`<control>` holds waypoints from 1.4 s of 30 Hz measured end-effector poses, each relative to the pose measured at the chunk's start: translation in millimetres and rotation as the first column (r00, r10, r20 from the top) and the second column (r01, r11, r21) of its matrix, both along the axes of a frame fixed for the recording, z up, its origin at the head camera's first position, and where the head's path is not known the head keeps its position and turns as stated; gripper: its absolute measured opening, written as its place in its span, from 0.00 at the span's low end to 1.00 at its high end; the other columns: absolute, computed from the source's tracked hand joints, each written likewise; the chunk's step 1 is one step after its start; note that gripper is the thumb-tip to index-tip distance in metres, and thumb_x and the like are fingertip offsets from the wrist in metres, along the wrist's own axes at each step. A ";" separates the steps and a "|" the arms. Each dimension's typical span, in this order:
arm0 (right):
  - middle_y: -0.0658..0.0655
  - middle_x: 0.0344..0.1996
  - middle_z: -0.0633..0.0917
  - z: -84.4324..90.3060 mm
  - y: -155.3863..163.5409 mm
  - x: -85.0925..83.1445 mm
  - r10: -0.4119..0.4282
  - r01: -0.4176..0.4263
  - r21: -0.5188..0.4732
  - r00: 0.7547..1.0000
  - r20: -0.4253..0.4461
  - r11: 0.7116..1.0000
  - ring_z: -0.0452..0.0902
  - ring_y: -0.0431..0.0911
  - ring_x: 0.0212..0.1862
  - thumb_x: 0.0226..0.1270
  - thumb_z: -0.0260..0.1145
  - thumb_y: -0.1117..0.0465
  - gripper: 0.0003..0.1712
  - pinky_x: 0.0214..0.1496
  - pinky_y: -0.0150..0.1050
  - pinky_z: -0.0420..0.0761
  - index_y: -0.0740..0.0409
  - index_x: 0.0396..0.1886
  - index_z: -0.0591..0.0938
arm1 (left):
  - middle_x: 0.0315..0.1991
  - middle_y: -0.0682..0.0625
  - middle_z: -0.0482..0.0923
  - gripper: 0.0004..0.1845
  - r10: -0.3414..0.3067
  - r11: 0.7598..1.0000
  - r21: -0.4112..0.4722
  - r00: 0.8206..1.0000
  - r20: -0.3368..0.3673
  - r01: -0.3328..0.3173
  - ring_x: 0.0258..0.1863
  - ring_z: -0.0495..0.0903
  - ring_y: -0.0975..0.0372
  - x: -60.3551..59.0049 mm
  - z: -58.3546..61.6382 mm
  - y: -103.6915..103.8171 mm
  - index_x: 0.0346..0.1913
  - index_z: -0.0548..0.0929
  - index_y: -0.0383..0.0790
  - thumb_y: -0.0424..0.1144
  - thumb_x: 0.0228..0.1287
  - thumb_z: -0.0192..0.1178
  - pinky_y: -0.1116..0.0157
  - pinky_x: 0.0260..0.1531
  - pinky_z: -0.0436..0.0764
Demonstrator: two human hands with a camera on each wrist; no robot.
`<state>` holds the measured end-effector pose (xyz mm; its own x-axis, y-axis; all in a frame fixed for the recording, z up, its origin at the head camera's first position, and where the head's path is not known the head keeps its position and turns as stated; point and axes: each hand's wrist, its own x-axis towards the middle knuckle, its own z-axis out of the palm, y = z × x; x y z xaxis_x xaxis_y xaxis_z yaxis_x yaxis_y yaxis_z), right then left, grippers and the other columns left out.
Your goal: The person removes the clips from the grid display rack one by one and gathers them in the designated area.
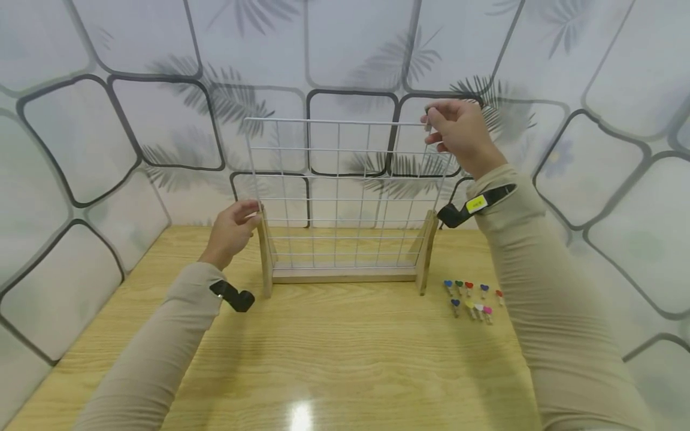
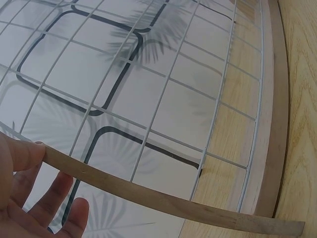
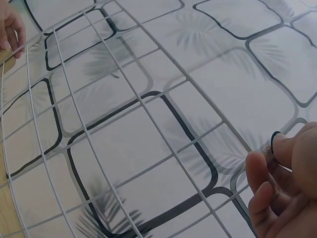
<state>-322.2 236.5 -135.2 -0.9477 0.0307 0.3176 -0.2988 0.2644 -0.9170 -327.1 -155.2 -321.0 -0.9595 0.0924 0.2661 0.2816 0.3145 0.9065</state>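
Observation:
A white wire grid rack (image 1: pixel 353 209) stands upright on a wooden base, held between two wooden side posts. My left hand (image 1: pixel 232 230) holds the top of the left post (image 2: pixel 148 193), fingertips on the wood and the other fingers loosely bent beside it. My right hand (image 1: pixel 458 131) is at the right end of the rack's top wire (image 3: pixel 203 94). Between its thumb and forefinger it pinches a small wooden clothespin (image 1: pixel 428 123) with a dark top, mostly covered by the fingers in the right wrist view.
On the wooden table (image 1: pixel 334 353), right of the rack, lie several small clothespins (image 1: pixel 469 288) with coloured heart tops, close to my right sleeve (image 1: pixel 544 287). A patterned backdrop (image 1: pixel 350 48) rises behind the rack and along both sides.

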 end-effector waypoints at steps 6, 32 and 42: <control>0.53 0.36 0.81 -2.7 -0.3 -2.9 -0.027 0.027 -0.027 1.000 -0.012 0.999 0.75 0.42 0.23 0.65 0.59 0.60 0.10 0.20 0.30 0.73 0.57 0.44 0.77 | 0.59 0.42 0.69 0.20 0.001 1.000 -0.006 1.000 0.005 -0.001 0.57 0.69 0.52 1.2 1.0 0.6 0.61 0.68 0.35 0.34 0.67 0.52 0.59 0.43 0.73; 0.58 0.38 0.79 -21.0 8.1 6.2 -0.032 -0.009 -0.297 0.990 -0.136 0.955 0.70 0.44 0.20 0.61 0.62 0.58 0.15 0.16 0.30 0.68 0.61 0.45 0.75 | 0.60 0.42 0.68 0.21 -0.003 1.000 0.013 1.000 0.012 0.003 0.57 0.69 0.52 0.0 -1.1 -2.8 0.61 0.67 0.35 0.35 0.67 0.52 0.60 0.43 0.73; 0.53 0.30 0.79 -79.7 57.3 37.6 -0.087 0.074 -0.174 0.994 -0.069 0.982 0.72 0.39 0.20 0.60 0.63 0.57 0.13 0.17 0.28 0.70 0.59 0.41 0.78 | 0.59 0.42 0.69 0.21 -0.011 1.000 0.027 1.000 0.015 0.011 0.57 0.69 0.52 -3.5 -1.4 1.0 0.61 0.67 0.36 0.36 0.67 0.52 0.61 0.42 0.74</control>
